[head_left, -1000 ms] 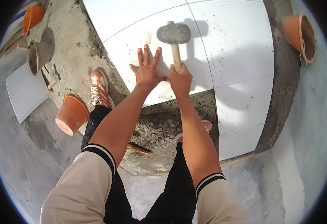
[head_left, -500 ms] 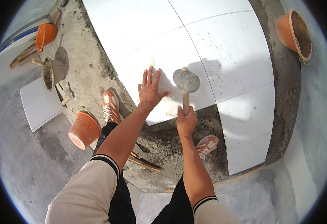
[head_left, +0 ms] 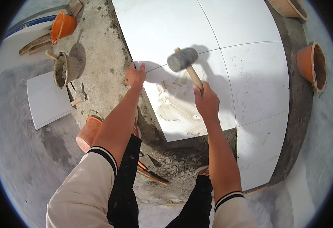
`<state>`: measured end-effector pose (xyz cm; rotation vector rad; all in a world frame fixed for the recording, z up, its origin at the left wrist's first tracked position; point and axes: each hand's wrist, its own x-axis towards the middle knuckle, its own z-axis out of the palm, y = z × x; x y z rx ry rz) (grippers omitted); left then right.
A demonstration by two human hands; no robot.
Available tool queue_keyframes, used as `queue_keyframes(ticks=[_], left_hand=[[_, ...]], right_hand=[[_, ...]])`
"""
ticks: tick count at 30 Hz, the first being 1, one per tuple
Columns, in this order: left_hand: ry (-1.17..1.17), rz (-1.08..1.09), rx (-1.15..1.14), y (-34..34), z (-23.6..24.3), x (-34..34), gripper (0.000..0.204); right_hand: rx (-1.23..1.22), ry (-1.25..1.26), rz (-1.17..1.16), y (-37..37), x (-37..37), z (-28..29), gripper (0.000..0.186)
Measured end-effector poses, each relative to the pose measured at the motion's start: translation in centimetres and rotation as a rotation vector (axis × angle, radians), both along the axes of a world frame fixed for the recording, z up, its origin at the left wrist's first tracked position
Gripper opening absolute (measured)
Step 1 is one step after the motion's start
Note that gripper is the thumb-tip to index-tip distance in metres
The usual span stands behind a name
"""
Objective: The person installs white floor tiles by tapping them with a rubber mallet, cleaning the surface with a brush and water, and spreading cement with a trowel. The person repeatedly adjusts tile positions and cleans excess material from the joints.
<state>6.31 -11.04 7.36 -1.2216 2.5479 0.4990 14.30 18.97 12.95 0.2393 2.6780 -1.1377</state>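
My right hand [head_left: 206, 100] is closed round the wooden handle of a dark rubber mallet [head_left: 182, 59], whose head hangs above white floor tiles [head_left: 189, 28]. At the left edge of those tiles, my left hand [head_left: 135, 76] has its fingers bent over the edge, thumb apart, near a joint. Pale brown smears [head_left: 174, 106] mark the tile between my hands. Exposed dark rubble bedding [head_left: 179, 154] lies along the tiles' near edge, between my feet.
Orange buckets stand at left [head_left: 64, 26], beside my left leg [head_left: 88, 133] and at right [head_left: 309, 66], with another bucket at top right [head_left: 288, 7]. A grey bucket [head_left: 67, 70], a small hammer [head_left: 81, 95], loose tile [head_left: 46, 102] and wood offcuts [head_left: 35, 43] lie left. A wall curves along the right.
My left hand moved from spread on the tile up and left to its edge, fingers now bent. My right hand and mallet moved up and right. The view shifted, uncovering more smears.
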Motion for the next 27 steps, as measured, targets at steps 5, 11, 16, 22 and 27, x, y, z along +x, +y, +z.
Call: queue_keyframes(ticks=[5,11,16,22,27], left_hand=[[0.120,0.062,0.022,-0.1,-0.2,-0.1,0.018],[0.172,0.127,0.019,-2.6,-1.2,-0.6,0.020],[0.268,0.236,0.228,-1.3,0.3,-0.8,0.037],[0.363,0.391,0.312,-2.8,-0.3,-0.7,0.027],[0.283,0.260,0.435,-3.1,-0.6,-0.3,0.039]], right_hand=[[0.013,0.063,0.096,-2.5,-3.1,-0.3,0.032],[-0.018,0.140,0.221,-3.4,-4.6,0.0,0.033],[0.095,0.033,0.198,-1.8,-6.4,-1.8,0.033],[-0.004,0.186,0.198,-3.6,-7.0,-0.9,0.032],[0.182,0.041,0.120,-2.3,-7.8,-1.9,0.033]])
